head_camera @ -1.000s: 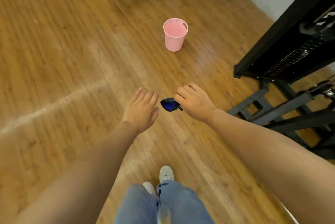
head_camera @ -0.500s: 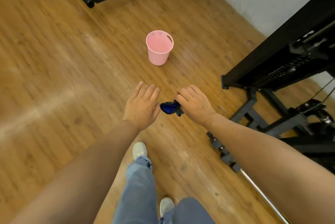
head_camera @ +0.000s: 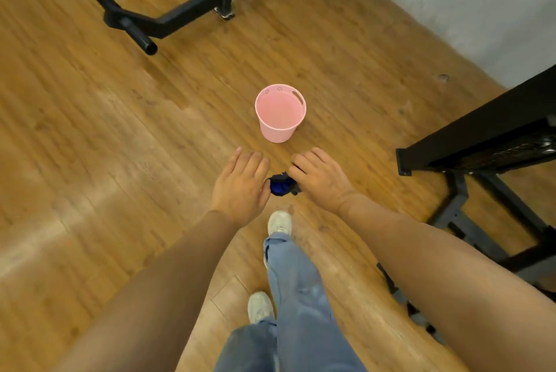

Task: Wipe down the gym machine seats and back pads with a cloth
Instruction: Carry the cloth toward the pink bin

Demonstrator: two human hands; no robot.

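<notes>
Both hands outstretched, palms down: right hand (head_camera: pixel 320 177) curled, left hand (head_camera: pixel 240 186) flat with straight fingers.

The pink bucket (head_camera: pixel 280 112) now lies closer ahead, and the left hand (head_camera: pixel 240 188) touches the cloth (head_camera: pixel 281 185).

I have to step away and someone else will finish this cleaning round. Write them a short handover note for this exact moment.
Right hand: grips the bunched blue cloth.
Left hand: open, beside the cloth, fingers straight; whether it touches the cloth is unclear.
Pink bucket: upright on the wooden floor, just ahead of the hands.
Black machine frame stands to the right, another frame farther ahead. No seat or back pad is in view.
Done: cloth is in hand. Nothing here shows any pad wiped.
Left: get to the seats and back pads and wipe them.
</notes>
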